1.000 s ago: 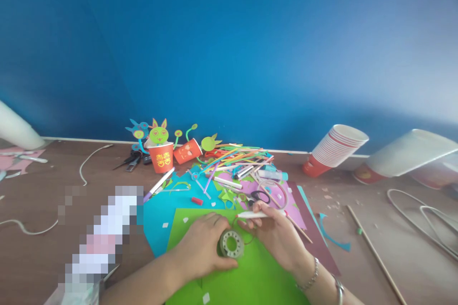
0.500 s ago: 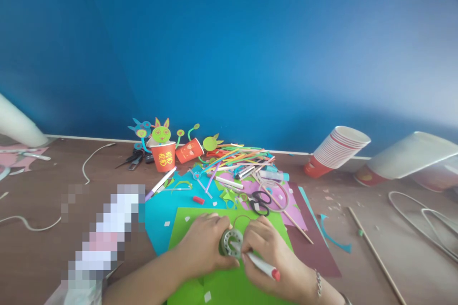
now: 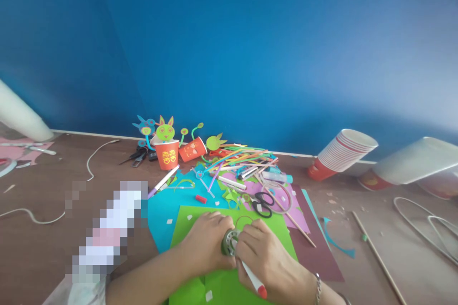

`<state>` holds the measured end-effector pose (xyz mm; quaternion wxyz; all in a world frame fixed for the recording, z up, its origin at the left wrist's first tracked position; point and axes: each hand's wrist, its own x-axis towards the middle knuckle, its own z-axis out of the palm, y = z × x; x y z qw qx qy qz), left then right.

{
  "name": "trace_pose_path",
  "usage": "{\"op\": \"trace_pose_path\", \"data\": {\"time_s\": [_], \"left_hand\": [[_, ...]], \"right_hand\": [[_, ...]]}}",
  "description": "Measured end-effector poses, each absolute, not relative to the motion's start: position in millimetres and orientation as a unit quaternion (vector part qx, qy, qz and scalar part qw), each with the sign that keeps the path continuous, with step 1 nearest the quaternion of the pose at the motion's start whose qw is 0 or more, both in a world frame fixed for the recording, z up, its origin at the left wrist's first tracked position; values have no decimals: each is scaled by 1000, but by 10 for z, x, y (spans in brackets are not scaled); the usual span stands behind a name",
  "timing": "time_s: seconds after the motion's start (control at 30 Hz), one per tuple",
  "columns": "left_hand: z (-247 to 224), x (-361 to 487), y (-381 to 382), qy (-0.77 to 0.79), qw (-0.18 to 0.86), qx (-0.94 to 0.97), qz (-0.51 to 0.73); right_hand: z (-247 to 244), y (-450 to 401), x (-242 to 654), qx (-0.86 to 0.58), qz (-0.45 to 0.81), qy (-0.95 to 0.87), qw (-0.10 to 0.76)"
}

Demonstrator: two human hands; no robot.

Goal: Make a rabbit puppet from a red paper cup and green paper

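Observation:
My left hand point(image 3: 205, 243) is closed around the side of a small grey-green ring point(image 3: 226, 243) with a hollow centre and a dotted face. The ring rests on a bright green sheet of paper point(image 3: 222, 286); whether it is a tape roll I cannot tell. A white marker point(image 3: 252, 277) with a red end is gripped in my right hand point(image 3: 266, 255), red end toward me. Its tip is at the ring's centre, hidden behind my fingers. A curved line point(image 3: 244, 217) shows on the green paper just beyond the ring.
Black-handled scissors point(image 3: 263, 204), a red marker cap point(image 3: 201, 198) and a pile of coloured straws point(image 3: 246, 155) lie beyond the green sheet. A decorated red paper cup point(image 3: 167, 155) stands back left. Stacked paper cups point(image 3: 343, 152) lean at right, near a wooden stick point(image 3: 379, 257).
My right hand has turned a little around the ring, and the marker's red end has swung left and nearer to me. My left hand keeps its hold. The view has shifted slightly.

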<state>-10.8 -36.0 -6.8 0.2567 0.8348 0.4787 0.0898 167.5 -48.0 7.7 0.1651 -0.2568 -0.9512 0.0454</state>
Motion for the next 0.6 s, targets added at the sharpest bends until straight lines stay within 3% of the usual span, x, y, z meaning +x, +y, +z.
{"op": "trace_pose_path", "data": {"time_s": [0.4,0.6], "left_hand": [[-96,-135,-371,469,267,832,127],[-172,-153,-383,474,243,833,149]], "right_hand": [[279,-503,1489,-290,-15,-954,69],[443,-435,1281,-344,22,-937,-59]]}}
